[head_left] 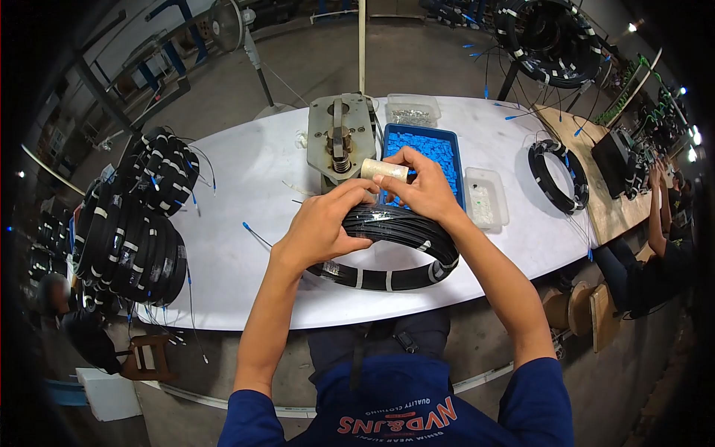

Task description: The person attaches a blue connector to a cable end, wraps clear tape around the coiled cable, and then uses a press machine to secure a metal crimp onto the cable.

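A coil of black cable (391, 279) with pale tape bands stands tilted at the table's front edge. My left hand (324, 227) is wrapped round the coil's upper left part, thumb inside the ring. Above the coil, my right hand (424, 188) has its fingers closed round a cream-coloured roll (384, 170). Just beyond my hands is a metal press-like device (341, 138) with a spring. A blue tray (459, 160) of small blue parts lies behind my right hand. One blue-tipped cable end (247, 226) rests on the white table left of the coil.
Stacked black coils (134, 246) are at the left. A clear tray of small metal parts (412, 112) sits at the back, another clear tray (485, 200) at the right. Farther right are a single coil (557, 176) and a co-worker's arms (658, 201). A fan (228, 26) stands behind.
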Demonstrator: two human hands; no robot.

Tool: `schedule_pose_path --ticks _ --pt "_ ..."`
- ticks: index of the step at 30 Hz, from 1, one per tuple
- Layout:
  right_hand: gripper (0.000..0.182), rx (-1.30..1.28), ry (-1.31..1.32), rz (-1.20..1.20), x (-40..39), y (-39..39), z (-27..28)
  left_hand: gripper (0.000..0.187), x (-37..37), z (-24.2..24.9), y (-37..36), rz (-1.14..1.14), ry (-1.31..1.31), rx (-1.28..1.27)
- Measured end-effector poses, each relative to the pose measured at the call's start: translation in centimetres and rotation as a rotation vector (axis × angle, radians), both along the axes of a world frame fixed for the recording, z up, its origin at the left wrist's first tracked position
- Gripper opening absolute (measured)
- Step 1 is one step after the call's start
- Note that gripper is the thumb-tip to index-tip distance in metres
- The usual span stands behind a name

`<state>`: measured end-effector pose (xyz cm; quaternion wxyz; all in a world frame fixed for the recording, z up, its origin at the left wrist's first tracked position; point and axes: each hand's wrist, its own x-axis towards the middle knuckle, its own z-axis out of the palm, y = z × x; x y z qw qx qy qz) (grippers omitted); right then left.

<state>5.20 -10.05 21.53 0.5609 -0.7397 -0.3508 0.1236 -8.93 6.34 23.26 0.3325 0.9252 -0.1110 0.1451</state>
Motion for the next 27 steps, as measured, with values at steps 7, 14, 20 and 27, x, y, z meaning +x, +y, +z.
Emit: schedule_pose_path --ticks 7,14,20,27 --pt "0.035 -0.023 -0.043 -0.013 0.0 -0.1 -0.1 0.045 0.0 0.2 -0.1 -0.004 0.031 -0.033" --pt "0.035 -0.005 -0.078 -0.005 -0.2 -0.1 -0.1 0.045 -0.2 0.3 0.2 0.014 0.067 0.024" --pt "0.029 0.037 -0.122 -0.075 -0.2 0.5 0.4 0.050 -0.3 0.0 0.2 0.011 0.025 0.030" --pt "0.028 0.018 -0.213 -0.021 0.1 1.3 -0.1 0.066 -1.0 -0.2 0.4 0.112 0.081 -0.160"
